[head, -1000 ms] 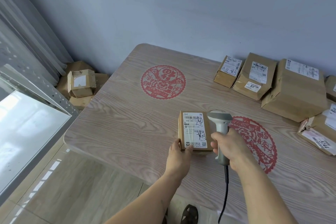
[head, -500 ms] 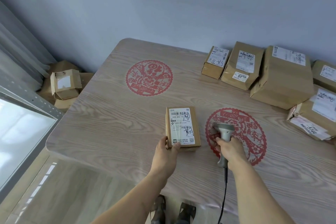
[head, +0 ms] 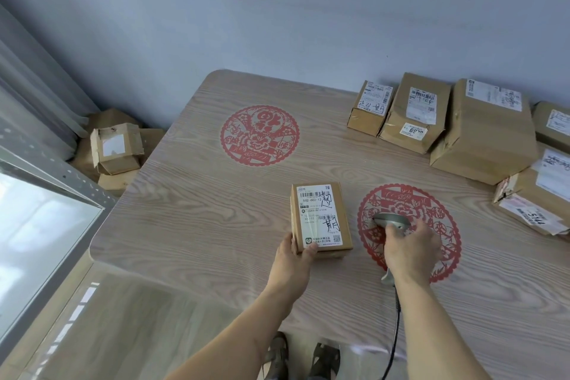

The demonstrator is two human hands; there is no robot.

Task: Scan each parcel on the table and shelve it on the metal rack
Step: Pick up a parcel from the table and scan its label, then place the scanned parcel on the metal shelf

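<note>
head view – left hand [head: 293,259] pinches near corner of small parcel [head: 320,220] on table [head: 191,225]; right hand [head: 411,248] grasps scanner [head: 391,220], lying on red paper-cut [head: 408,231] – parcel just beside.

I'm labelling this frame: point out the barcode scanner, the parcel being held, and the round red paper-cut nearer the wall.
barcode scanner [head: 390,220], head view, grey head
held parcel [head: 319,216], head view, label
far red paper-cut [head: 259,135], head view, centre

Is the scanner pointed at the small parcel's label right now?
No. The right hand holds the scanner down on the red paper-cut decal, beside the small parcel, not over its label.
</note>
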